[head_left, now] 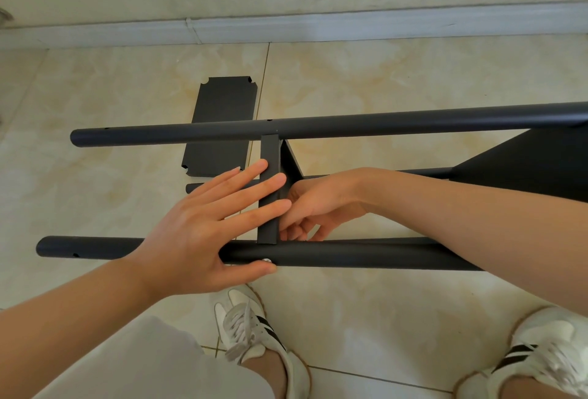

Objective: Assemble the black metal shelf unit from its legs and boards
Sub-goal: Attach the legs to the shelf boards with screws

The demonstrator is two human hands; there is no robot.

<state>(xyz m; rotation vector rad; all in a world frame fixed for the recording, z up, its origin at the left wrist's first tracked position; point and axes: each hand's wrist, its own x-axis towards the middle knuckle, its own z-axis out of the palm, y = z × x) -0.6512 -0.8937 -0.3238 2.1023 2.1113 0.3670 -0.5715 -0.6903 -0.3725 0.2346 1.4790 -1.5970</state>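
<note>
Black steel, judged rigid and slick: hold the near leg (pixel 350 255); left hand (pixel 197 226) flat on board (pixel 270 176), right hand (pixel 318 204) curled, grip unclear.

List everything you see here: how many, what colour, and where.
legs: three seen, black, lying across the floor, one mostly hidden
fitted boards: two, black, between the legs, middle and right
loose board: one, black, flat on the floor behind
screw: one, silver, in the near leg
floor: cream tiles
baseboard: one, white, along the wall
shoes: two, white with black stripes, bottom
left hand: flat on the middle board
right hand: fingers curled behind that board
</note>
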